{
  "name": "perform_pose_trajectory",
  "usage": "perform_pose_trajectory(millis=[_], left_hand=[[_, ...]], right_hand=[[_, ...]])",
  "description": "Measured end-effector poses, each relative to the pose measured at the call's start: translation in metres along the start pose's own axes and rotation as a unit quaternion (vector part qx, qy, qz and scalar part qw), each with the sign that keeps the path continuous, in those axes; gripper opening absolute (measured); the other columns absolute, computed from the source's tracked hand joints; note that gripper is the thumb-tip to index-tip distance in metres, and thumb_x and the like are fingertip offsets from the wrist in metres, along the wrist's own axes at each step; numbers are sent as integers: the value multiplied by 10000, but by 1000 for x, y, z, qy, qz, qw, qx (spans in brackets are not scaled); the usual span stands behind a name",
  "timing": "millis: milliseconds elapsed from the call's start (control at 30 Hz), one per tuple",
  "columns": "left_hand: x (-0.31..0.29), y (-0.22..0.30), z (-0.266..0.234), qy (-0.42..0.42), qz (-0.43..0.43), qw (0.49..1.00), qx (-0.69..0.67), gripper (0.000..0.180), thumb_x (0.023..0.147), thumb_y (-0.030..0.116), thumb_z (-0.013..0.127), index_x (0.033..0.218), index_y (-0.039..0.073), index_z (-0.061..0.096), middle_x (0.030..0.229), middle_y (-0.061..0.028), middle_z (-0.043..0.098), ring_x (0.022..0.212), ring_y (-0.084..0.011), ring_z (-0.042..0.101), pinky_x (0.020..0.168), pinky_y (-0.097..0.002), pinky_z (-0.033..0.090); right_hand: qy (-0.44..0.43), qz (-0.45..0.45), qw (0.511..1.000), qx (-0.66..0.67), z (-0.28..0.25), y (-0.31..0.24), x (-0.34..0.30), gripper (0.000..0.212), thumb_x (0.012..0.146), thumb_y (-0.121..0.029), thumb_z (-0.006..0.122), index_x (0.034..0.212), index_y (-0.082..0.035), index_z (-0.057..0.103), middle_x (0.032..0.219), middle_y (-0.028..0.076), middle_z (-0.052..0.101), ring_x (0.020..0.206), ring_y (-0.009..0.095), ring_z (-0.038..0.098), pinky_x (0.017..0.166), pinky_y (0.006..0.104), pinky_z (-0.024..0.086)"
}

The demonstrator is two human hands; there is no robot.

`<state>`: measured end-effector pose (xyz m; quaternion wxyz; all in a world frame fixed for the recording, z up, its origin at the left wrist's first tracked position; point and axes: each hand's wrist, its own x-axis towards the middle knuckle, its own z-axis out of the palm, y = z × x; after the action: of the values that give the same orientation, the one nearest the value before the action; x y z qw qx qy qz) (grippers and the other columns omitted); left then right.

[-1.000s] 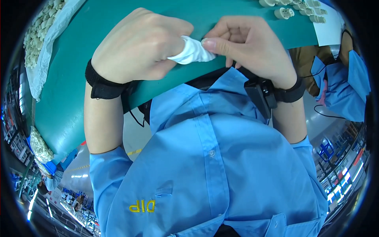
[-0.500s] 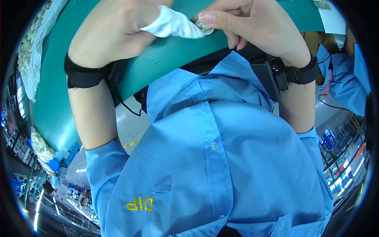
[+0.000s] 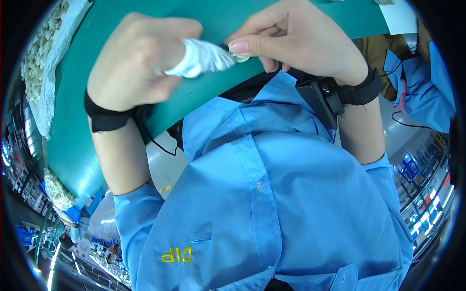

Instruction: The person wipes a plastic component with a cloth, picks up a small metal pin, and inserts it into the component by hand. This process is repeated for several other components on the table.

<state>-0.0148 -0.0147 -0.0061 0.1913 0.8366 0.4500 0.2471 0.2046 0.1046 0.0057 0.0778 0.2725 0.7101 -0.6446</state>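
Note:
My left hand (image 3: pixel 141 63) is closed around a white cloth (image 3: pixel 204 59), which narrows to a twisted end between my two hands. My right hand (image 3: pixel 310 43) pinches a small round cream-coloured part (image 3: pixel 241 58) between thumb and fingers. The cloth's tip reaches the part and seems to touch it. My fingers cover much of the part, so its exact kind is hidden. Both hands are just above the green table (image 3: pixel 194 99), near its edge at my body. My left hand is slightly blurred.
Many small cream parts (image 3: pixel 39 63) lie at the far left beside a plastic bag (image 3: pixel 58 68). Another bag of pale parts (image 3: pixel 58 189) is lower left. A white sheet (image 3: pixel 400 19) lies at the far right. A person in a blue garment (image 3: pixel 427 97) is at my right.
Both hands appear lower and a little further left in the picture, partly because the whole view has shifted. The cloth and the small part stay in my hands.

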Motion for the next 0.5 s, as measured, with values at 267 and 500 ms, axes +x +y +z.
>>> perform_pose_trajectory(millis=[267,500], left_hand=[[0,-1,-13,-20,-37,997,57,165,588,-19,674,695,21,555,718,-99,542,605,-332,571,489,-419,400],[2,0,0,-32,-17,999,8,149,613,-16,676,708,27,570,705,-84,537,596,-319,574,484,-412,399]], right_hand=[[-7,-22,1000,13,-2,3,-1,199,950,-167,731,1003,21,770,660,49,693,548,59,596,512,227,442],[-14,-62,998,6,-5,8,0,208,967,-166,711,994,36,750,675,61,695,550,73,609,512,230,460]])
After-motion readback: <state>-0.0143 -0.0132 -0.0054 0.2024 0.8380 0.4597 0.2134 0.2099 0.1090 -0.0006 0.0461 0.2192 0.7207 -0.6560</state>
